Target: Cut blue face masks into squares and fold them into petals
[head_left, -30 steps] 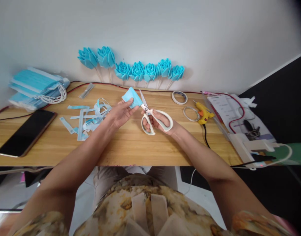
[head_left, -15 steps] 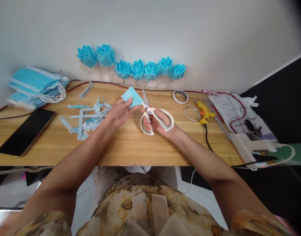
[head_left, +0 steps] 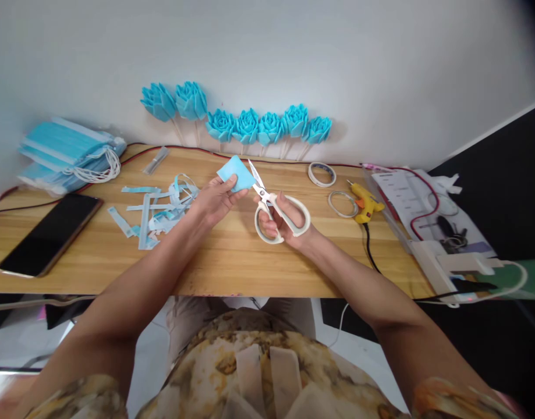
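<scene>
Between the thumb and fingers of my left hand point(head_left: 219, 201) is a small light-blue piece of mask fabric point(head_left: 234, 173), held above the table. My right hand point(head_left: 289, 221) grips a pair of scissors point(head_left: 298, 216) with white handles, its thumb and fingers through the loops. The blades point away from me and lie right at the fabric's right corner, slightly apart. Whether they touch the fabric I cannot tell. Left of my left hand lies a loose heap of cut mask strips point(head_left: 162, 206) with elastic loops.
Several blue fabric flowers point(head_left: 247, 125) on sticks lean against the wall. Stacked masks point(head_left: 66, 151) and a phone point(head_left: 51, 235) lie at the left. Right are a tape roll point(head_left: 322, 174), a wire coil point(head_left: 342, 203), a yellow glue gun point(head_left: 365, 202), papers point(head_left: 418, 198) and a power strip point(head_left: 433, 265).
The scissors' blades have drawn closer together, and the lower handle loop has moved slightly right. My left hand keeps its hold on the blue fabric. The whole view has shifted a little.
</scene>
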The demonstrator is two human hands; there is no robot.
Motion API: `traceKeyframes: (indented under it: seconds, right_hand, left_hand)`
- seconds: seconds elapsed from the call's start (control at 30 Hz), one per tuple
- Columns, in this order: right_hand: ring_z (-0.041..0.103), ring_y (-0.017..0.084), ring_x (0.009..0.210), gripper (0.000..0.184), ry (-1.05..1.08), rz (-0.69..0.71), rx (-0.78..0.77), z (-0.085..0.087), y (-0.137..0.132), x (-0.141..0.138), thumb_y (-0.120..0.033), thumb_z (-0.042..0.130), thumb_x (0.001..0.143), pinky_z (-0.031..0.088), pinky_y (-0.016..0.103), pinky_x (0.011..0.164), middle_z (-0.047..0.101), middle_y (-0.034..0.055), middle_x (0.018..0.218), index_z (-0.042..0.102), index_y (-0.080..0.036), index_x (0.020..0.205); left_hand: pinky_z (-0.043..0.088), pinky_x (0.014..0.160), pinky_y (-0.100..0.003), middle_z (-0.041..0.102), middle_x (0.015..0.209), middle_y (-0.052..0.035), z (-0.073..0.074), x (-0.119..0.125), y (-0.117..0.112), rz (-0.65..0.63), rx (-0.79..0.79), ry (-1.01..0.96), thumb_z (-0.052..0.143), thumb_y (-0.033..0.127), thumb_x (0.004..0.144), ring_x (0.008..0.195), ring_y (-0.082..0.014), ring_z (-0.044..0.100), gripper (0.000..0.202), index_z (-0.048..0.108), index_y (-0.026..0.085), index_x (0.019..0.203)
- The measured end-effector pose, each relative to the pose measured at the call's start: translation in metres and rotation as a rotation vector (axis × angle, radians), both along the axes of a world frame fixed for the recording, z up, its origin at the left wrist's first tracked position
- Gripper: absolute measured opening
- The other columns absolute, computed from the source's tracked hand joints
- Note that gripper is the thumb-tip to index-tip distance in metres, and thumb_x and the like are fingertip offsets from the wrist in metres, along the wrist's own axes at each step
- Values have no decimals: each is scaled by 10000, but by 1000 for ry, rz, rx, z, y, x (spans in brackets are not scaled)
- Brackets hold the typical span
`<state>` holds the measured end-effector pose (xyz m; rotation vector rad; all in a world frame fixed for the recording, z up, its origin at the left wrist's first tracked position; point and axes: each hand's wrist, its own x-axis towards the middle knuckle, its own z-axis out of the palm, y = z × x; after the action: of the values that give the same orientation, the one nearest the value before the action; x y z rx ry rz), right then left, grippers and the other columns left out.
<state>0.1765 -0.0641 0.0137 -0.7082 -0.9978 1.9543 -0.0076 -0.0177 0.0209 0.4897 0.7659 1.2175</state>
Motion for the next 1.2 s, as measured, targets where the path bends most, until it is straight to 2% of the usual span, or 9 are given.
traceKeyframes:
  seconds: [0.23,0.4,0.53,0.73,0.97,1.1,1.2]
  right_hand:
    - [411,58,465,537,46,18,-1,-2,0,0,-634,790,781,373,179,369,573,-44,631,644,-165,997]
    - [414,57,466,455,45,34,-29,-3,1,0,-560,714,892,364,171,371,548,-55,632,623,-158,1085]
    - [390,50,444,419,42,50,-80,-4,2,1,-532,669,941,323,163,358,538,-63,620,590,-151,1097]
    - [388,42,447,584,78,97,-43,-11,4,3,-613,793,805,310,164,355,558,-64,642,590,-152,1100]
    - [517,84,516,525,76,150,37,-8,1,1,-651,670,893,424,216,446,616,-26,702,609,-169,1092]
    - [520,89,509,525,51,164,54,-7,1,1,-660,612,927,415,229,456,615,-23,699,609,-169,1112]
    - [527,88,504,529,48,171,49,-8,1,1,-668,639,906,419,229,466,621,-27,688,613,-174,1092]
  left_hand:
    - [611,773,-186,742,752,-1,2,0,1,10,-2,14,631,31,938,643,-72,690,189,710,133,800]
    - [608,711,-169,740,736,6,-1,-2,2,13,26,21,639,46,940,648,-71,693,173,704,136,807]
    - [612,677,-167,736,724,15,-3,-4,4,9,78,18,743,90,885,643,-70,698,102,696,123,801]
    - [612,638,-189,739,711,21,-3,-7,4,13,148,47,842,242,824,630,-94,700,158,711,155,817]
    - [593,582,-191,733,699,37,-3,-6,4,50,153,57,849,219,808,587,-84,681,172,689,155,809]
    - [593,584,-190,724,687,44,-4,-7,5,62,147,50,844,209,813,582,-79,679,172,681,154,802]
    - [593,597,-185,723,690,43,-5,-8,6,81,154,38,847,209,810,605,-79,686,175,681,155,801]
